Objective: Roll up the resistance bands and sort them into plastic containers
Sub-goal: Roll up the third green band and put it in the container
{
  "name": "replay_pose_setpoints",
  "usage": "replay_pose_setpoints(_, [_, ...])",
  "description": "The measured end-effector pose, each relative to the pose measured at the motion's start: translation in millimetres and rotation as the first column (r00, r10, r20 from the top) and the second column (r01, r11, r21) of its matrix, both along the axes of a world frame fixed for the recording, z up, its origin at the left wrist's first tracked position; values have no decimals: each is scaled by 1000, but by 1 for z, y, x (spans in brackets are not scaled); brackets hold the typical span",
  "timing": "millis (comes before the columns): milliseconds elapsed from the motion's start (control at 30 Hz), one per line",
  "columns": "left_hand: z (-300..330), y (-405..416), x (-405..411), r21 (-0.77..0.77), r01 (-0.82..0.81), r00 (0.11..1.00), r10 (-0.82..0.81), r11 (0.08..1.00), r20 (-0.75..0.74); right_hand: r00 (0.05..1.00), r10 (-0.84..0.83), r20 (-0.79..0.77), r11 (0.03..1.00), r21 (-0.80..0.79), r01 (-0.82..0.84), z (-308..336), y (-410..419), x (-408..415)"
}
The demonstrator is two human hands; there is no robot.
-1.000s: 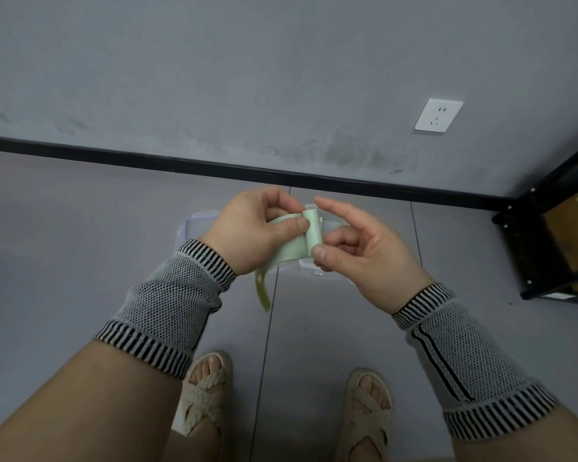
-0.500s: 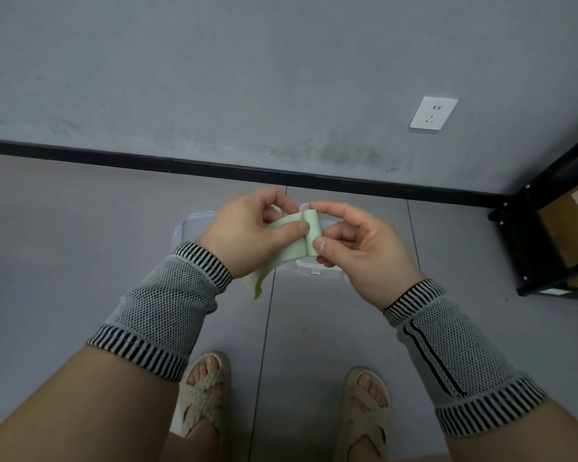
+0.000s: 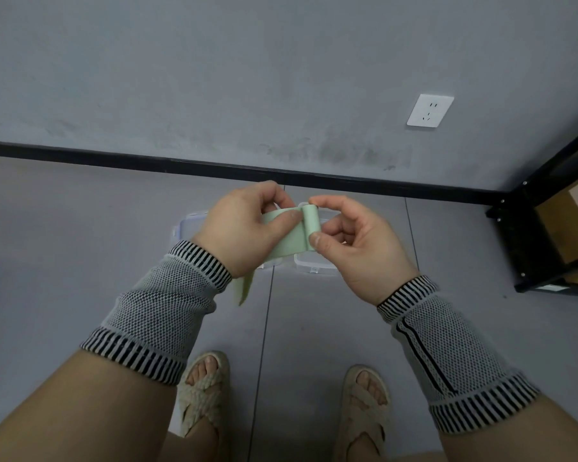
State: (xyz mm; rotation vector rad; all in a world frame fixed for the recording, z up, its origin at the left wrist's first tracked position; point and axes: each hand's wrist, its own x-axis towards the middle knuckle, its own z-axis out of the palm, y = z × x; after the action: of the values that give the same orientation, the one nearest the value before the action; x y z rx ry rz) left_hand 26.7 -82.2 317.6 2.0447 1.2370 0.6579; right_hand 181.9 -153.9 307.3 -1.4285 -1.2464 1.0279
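A pale green resistance band (image 3: 289, 240) is held in front of me above the floor, partly wound into a small roll at its right end. My right hand (image 3: 354, 248) pinches that roll between thumb and fingertips. My left hand (image 3: 244, 228) grips the flat stretch of the band just left of the roll, thumb on top. The band's loose tail hangs down below my left wrist. Two clear plastic containers (image 3: 314, 263) lie on the floor beneath my hands, mostly hidden by them.
A grey wall with a black baseboard (image 3: 147, 163) runs across the back, with a white socket (image 3: 430, 110) on it. A black metal shelf (image 3: 547, 235) holding a cardboard box stands at the right. My sandalled feet (image 3: 202, 388) are on the grey floor below.
The roll has grown a little and the hanging tail is shorter. Both hands stayed close together, shifting slightly in the view.
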Motion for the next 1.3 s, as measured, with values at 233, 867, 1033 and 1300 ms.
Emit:
replay_pose_setpoints(233, [0, 0, -5, -41, 6, 998, -3, 999, 67, 984, -7, -181, 1000, -16, 4, 3, -1, 5])
replay_pose_setpoints(867, [5, -4, -5, -69, 80, 991, -72, 994, 117, 930, 23, -366, 999, -17, -31, 3, -1, 14])
replay_pose_setpoints(1033, [5, -4, -2, -40, 53, 995, -50, 998, 87, 987, -20, -162, 1000, -6, 20, 3, 0, 8])
replay_pose_setpoints(1300, [6, -8, 1, -6, 18, 998, -17, 1000, 62, 999, -28, -42, 1000, -10, 28, 1, 2, -1])
